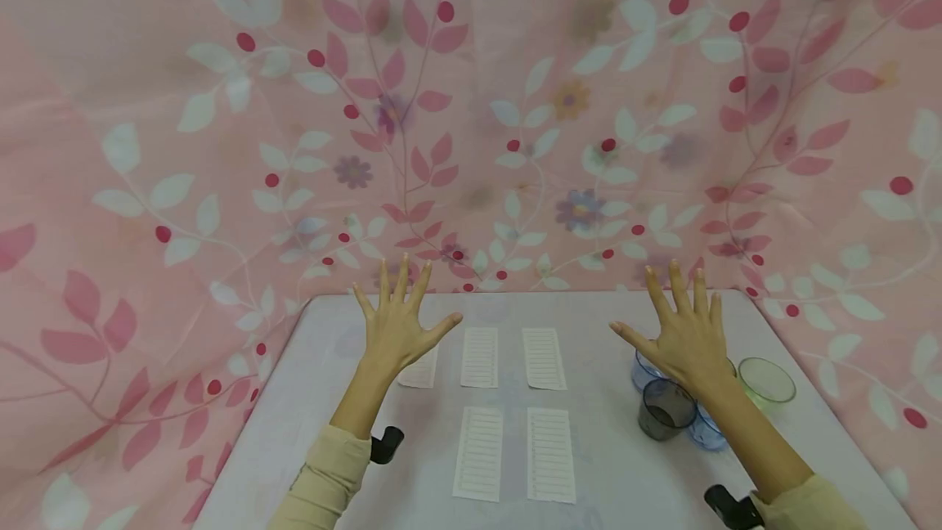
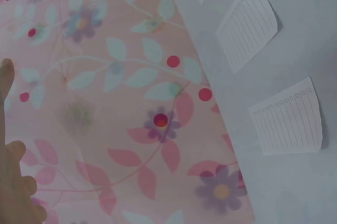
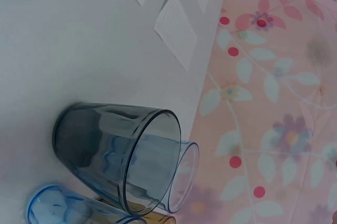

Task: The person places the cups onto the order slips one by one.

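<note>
My left hand (image 1: pixel 397 332) is raised over the far left part of the table, its fingers spread wide and holding nothing. Below it, a slip of lined paper (image 1: pixel 421 372) is partly covered by the hand. My right hand (image 1: pixel 689 342), also with fingers fanned out and nothing in it, overlaps a group of cups in the head view. Among these are a dark grey glass (image 1: pixel 666 410), a blue cup (image 1: pixel 708 430), another blue cup (image 1: pixel 643 373) and a green cup (image 1: pixel 768 383). An amber rim (image 3: pixel 167 220) shows beneath the grey glass in the right wrist view.
More lined paper slips lie mid-table: two at the back, a left slip (image 1: pixel 479 358) and a right slip (image 1: pixel 545 359), and two nearer, one left (image 1: pixel 477 455) and one right (image 1: pixel 551 455). A pink floral curtain (image 1: pixel 471 105) borders the white table (image 1: pixel 412 489).
</note>
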`<state>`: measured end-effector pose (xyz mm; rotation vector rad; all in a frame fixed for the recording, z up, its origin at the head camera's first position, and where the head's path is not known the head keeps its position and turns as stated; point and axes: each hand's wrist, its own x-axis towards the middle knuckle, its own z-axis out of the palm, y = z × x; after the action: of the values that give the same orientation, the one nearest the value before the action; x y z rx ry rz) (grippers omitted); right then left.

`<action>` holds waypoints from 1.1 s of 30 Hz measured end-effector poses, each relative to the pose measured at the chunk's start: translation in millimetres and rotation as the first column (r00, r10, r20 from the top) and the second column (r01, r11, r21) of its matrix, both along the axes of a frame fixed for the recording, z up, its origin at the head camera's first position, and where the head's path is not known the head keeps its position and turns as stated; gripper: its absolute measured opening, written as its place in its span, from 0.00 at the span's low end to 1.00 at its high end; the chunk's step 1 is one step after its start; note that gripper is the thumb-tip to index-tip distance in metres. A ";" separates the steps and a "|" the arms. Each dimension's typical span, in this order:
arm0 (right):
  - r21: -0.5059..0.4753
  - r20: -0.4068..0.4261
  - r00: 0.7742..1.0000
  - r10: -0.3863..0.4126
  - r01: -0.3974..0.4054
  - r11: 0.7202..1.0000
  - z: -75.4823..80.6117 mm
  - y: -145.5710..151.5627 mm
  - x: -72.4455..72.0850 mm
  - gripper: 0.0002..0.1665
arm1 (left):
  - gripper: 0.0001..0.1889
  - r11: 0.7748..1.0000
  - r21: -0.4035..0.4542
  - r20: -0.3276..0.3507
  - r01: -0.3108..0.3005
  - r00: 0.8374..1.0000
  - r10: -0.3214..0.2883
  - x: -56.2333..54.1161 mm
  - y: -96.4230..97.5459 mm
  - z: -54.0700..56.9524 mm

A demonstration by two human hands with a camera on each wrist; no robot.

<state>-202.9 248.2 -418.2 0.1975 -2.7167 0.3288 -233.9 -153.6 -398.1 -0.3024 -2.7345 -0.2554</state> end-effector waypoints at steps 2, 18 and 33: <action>0.002 0.001 1.000 -0.003 0.003 1.000 0.4 -0.1 0.4 0.58 | 0.48 1.000 0.005 0.002 0.003 1.000 -0.003 0.0 0.1 -0.1; 0.014 0.010 1.000 -0.013 0.013 1.000 1.2 -0.6 5.7 0.58 | 0.48 1.000 0.026 0.047 -0.011 0.999 0.010 2.5 -5.5 -8.1; -0.002 0.027 0.998 -0.050 0.050 0.999 -9.8 17.8 32.5 0.54 | 0.48 0.996 0.068 0.213 -0.062 0.976 0.047 -2.0 -35.5 -59.2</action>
<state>-170.4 265.9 -428.0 0.1249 -2.7424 0.3235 -235.9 -189.1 -457.3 -0.1888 -2.9285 -0.3938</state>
